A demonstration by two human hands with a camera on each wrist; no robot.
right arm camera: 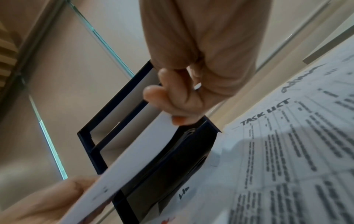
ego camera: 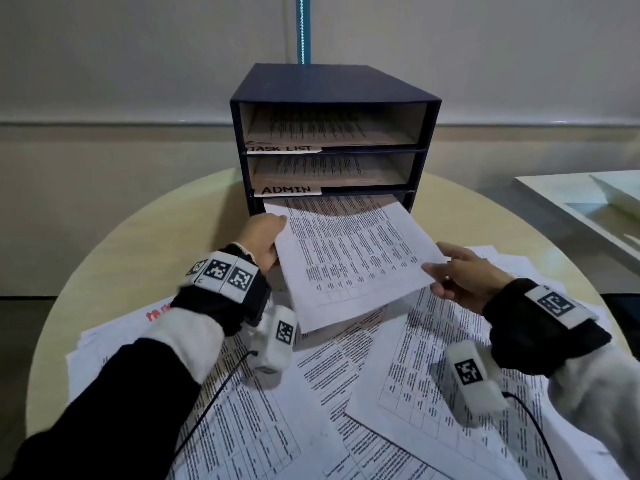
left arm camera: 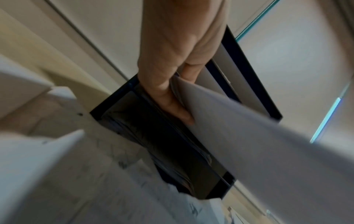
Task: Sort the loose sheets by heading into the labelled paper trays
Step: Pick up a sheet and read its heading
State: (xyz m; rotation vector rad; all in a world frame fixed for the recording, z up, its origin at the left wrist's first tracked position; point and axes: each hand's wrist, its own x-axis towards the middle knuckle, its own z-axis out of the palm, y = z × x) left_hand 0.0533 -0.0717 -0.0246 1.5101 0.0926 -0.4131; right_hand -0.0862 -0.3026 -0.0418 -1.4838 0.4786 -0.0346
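Observation:
A dark blue tray unit (ego camera: 332,81) stands at the back of the table, with three slots stacked. Its top slot is labelled TASK LIST (ego camera: 282,148) and the middle one ADMIN (ego camera: 286,189); both hold printed pages. I hold one printed sheet (ego camera: 349,251) level, its far edge at the mouth of the bottom slot. My left hand (ego camera: 266,240) grips the sheet's left edge, thumb on top. My right hand (ego camera: 460,271) pinches its near right corner. In the right wrist view the fingers (right arm camera: 182,106) hold the sheet (right arm camera: 143,151) in front of the unit (right arm camera: 107,106).
Several loose printed sheets (ego camera: 433,375) overlap on the near half of the round beige table (ego camera: 138,237); one headed TASK LIST (right arm camera: 287,136) lies at the right. A white shelf (ego camera: 571,209) sits beyond the table's right edge. A wall stands behind the unit.

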